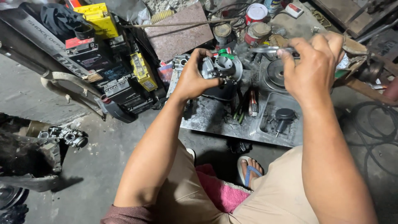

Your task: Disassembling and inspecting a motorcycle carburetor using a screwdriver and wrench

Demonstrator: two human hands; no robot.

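- Grey concrete floor (103, 153) carries all.
- Metal tray (215, 120) at centre; black plunger part (284, 116) at its 3 o'clock.
- Batteries (112, 79) at 10 o'clock; paint cans (255, 14) at 12.

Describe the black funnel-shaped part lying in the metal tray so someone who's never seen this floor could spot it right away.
Start at the grey, grimy metal tray on the concrete floor in front of the seated person's knees, and go to its sunken compartment under the right hand. There lies the black funnel-shaped part: a round dark cap narrowing to a thin stem. Unlike the red-and-black tools beside it, it lies alone in that recess.
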